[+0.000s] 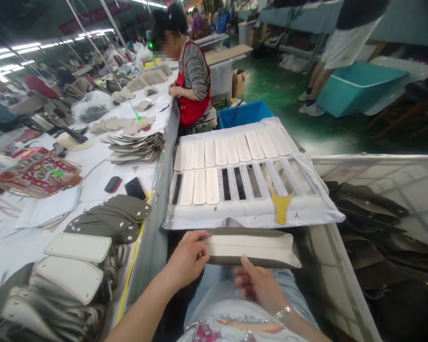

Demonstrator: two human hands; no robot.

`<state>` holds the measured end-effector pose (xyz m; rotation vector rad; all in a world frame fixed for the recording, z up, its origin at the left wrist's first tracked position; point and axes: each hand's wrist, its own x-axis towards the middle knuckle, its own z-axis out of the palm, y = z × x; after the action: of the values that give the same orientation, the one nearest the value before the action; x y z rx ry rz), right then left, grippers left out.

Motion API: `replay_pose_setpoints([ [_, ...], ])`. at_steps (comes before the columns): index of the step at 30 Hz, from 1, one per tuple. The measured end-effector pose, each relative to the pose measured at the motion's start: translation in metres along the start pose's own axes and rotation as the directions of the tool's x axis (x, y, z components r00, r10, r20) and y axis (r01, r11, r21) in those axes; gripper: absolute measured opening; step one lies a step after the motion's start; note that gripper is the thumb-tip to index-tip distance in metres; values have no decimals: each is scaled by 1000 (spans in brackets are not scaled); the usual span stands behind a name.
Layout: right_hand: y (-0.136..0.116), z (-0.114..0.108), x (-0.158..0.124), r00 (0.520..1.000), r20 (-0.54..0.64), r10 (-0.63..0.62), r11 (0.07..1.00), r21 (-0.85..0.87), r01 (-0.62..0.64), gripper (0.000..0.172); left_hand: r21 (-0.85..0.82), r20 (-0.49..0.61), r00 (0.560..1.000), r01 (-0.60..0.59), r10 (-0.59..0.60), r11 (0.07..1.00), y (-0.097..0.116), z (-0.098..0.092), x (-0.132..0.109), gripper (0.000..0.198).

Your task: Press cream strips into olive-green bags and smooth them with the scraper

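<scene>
A long strip (249, 246), cream on its upper face with dark green edges, lies across above my lap. My left hand (190, 254) is closed on its left end, fingers over the top edge. Below the strip's lower edge is my right hand (258, 282), its index finger at the edge and the other fingers blurred and partly hidden. Just beyond sits a white slotted board (249, 213) with cream strips (199, 187) in some slots and a yellow piece (281, 207) near its front edge.
Stacked green and cream pieces (71, 278) cover the near part of the white table (100, 180) at left. A large bin (342, 266) with dark pieces stands at right. A person (196, 71) in a red apron sits ahead, near a blue bin (248, 114).
</scene>
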<state>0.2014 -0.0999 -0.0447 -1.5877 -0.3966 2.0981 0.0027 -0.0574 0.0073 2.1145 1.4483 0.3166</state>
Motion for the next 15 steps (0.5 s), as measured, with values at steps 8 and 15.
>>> replay_pose_setpoints([
  [8, 9, -40, 0, 990, 124, 60, 992, 100, -73, 47, 351, -187, 982, 61, 7, 934, 11, 24, -6, 29],
  [15, -1, -138, -28, 942, 326, -86, 926, -323, 196, 28, 303, 267, 954, -219, 138, 928, 66, 81, 54, 98],
])
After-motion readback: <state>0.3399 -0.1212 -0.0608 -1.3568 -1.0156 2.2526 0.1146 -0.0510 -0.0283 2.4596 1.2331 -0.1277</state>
